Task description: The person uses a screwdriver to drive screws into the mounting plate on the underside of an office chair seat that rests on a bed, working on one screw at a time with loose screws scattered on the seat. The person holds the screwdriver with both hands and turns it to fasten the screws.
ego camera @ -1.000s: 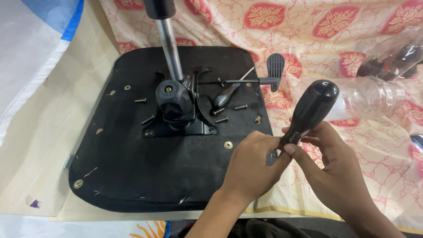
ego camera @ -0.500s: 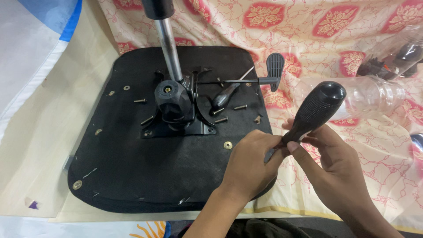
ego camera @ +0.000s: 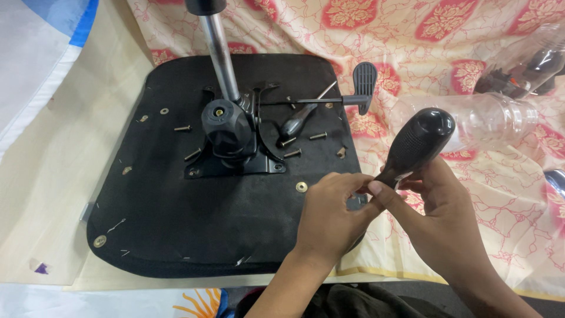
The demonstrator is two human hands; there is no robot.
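Seat pan (ego camera: 176, 224): the black underside lies flat on the patterned cloth (ego camera: 506, 194), near the front edge. Pressing hard on that edge could tilt or slide it, since nothing visible pins it.

Mechanism plate (ego camera: 235, 147): it sits in the middle of the pan with the chrome post (ego camera: 220, 53) rising from it. If few fasteners are in, the post's weight may lever the plate askew; I cannot tell how many are seated.

Screwdriver (ego camera: 415, 147): the right hand (ego camera: 438, 218) is clamped round the black handle just below its bulb, tilted up and right. The left hand (ego camera: 329, 218) has its grip pinched together at the shaft end, hiding the tip. A twist could let the tip slip and jab a finger.

Loose screws (ego camera: 294, 147): scattered beside the plate, apart from both hands. A nudge to the pan could roll them off into the cloth folds.
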